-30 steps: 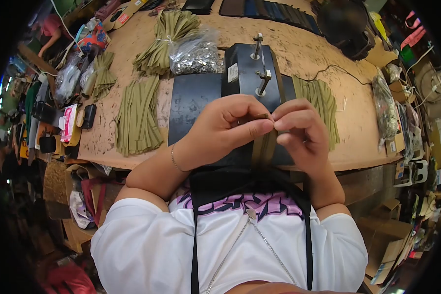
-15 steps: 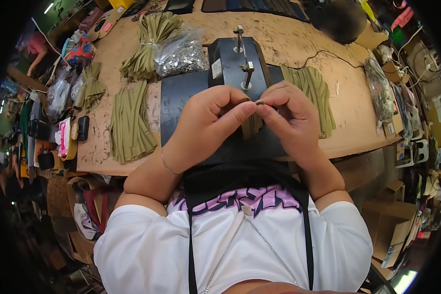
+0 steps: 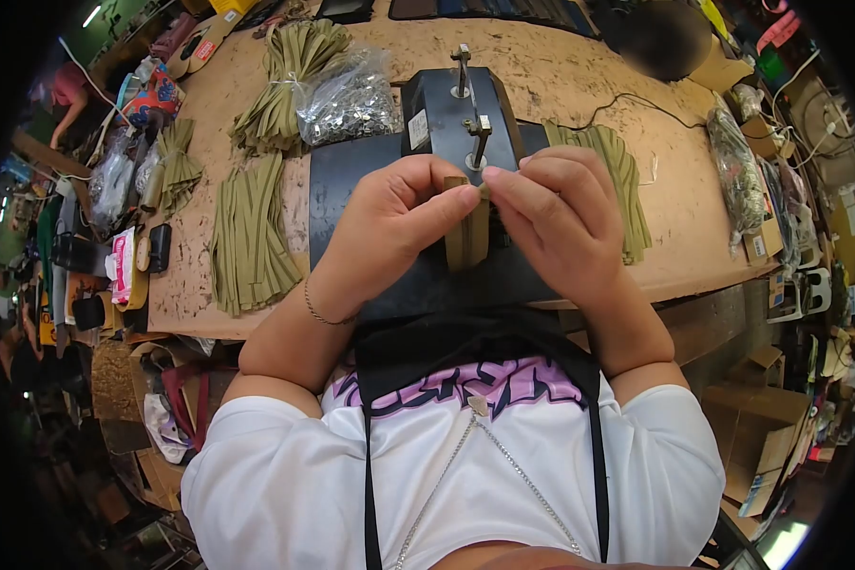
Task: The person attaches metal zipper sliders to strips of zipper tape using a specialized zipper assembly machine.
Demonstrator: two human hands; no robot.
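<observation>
An olive zipper strip [image 3: 467,237] hangs in a loop from my left hand [image 3: 407,209], whose thumb and fingers pinch its upper end. My right hand [image 3: 559,214] is closed at the same end, thumb and index fingertip together; the small part between them is too tiny to make out. Both hands are in front of a dark metal device [image 3: 446,123] with two upright posts and a bar. Beneath them lies a dark flat board [image 3: 342,195]. Olive strips lie in a pile [image 3: 249,237] on the left and another pile [image 3: 608,180] on the right.
Behind my left hand are a tied bundle of olive strips [image 3: 290,85] and a clear bag of small metal parts [image 3: 350,103]. A black cable [image 3: 627,98] crosses the back right of the table [image 3: 684,190]. A co-worker's arm [image 3: 69,119] shows at the far left.
The strip has turned and its loop now shows broadly below my left hand. My right hand has shifted slightly right and up, with its fingers straighter.
</observation>
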